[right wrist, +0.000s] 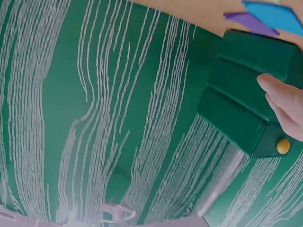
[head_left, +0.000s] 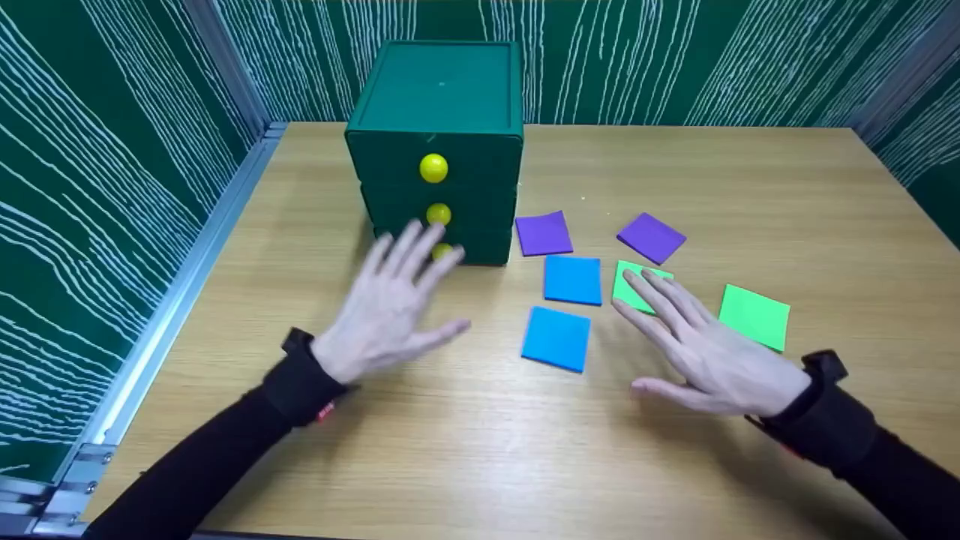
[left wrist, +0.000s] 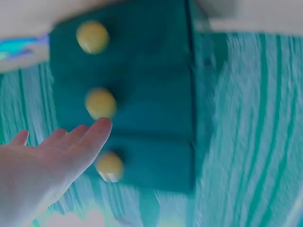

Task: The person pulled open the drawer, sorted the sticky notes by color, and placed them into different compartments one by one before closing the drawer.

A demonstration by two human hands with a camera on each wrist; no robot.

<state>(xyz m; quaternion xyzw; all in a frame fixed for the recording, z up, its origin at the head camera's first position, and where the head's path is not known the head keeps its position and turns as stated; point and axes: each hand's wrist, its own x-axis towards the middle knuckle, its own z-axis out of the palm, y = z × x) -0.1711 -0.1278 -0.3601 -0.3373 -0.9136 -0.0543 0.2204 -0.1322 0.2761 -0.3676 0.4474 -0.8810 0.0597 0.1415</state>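
A dark green three-drawer box (head_left: 480,161) with round yellow knobs stands at the back left of the table. My left hand (head_left: 390,307) hovers in front of it, fingers spread, overlapping the bottom knob (head_left: 442,251) in the head view. In the left wrist view, its fingertips overlap the middle knob (left wrist: 100,103). Fingers extended and holding nothing, my right hand (head_left: 697,345) partly covers a green square (head_left: 628,291). Another green square (head_left: 754,316) lies to its right. Two blue squares (head_left: 572,280) lie left of that hand, and two purple squares (head_left: 651,238) farther back.
The wooden table (head_left: 480,457) carries the box and the flat squares. Green panels with white wavy lines (head_left: 622,60) rise behind it and at both sides. A metal rail (head_left: 184,300) runs along the left edge.
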